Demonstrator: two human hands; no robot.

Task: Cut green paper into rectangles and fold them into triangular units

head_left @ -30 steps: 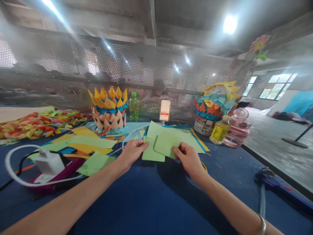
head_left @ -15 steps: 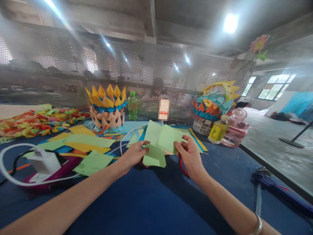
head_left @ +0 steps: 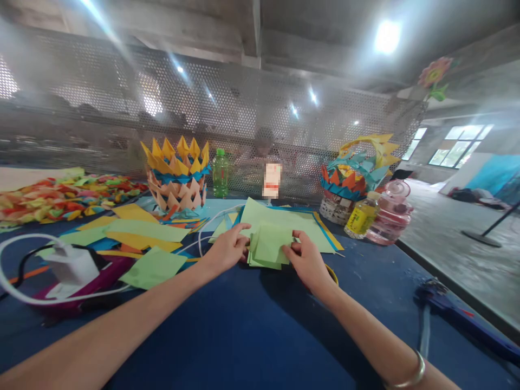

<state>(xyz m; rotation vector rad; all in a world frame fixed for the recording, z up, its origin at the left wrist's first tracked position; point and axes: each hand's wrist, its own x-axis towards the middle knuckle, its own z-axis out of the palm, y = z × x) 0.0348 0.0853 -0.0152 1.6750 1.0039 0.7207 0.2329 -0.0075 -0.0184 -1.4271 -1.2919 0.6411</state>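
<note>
we have our left hand [head_left: 227,250] and right hand [head_left: 305,261] closed from either side on a small stack of green paper squares [head_left: 268,247], fingers curled and pinching its left and right edges, the pieces fanned and not yet squared up. the stack sits low over the blue tabletop [head_left: 244,336], near its middle, just in front of the larger green sheet [head_left: 284,219] lying on blue and yellow paper toward the far edge. we judge the cutting into squares as done for these few pieces and the gathering as under way; none looks folded yet. more loose sheets [head_left: 142,233] lie toward the left edge, near the finished paper crown basket [head_left: 176,173] at the far edge
</note>
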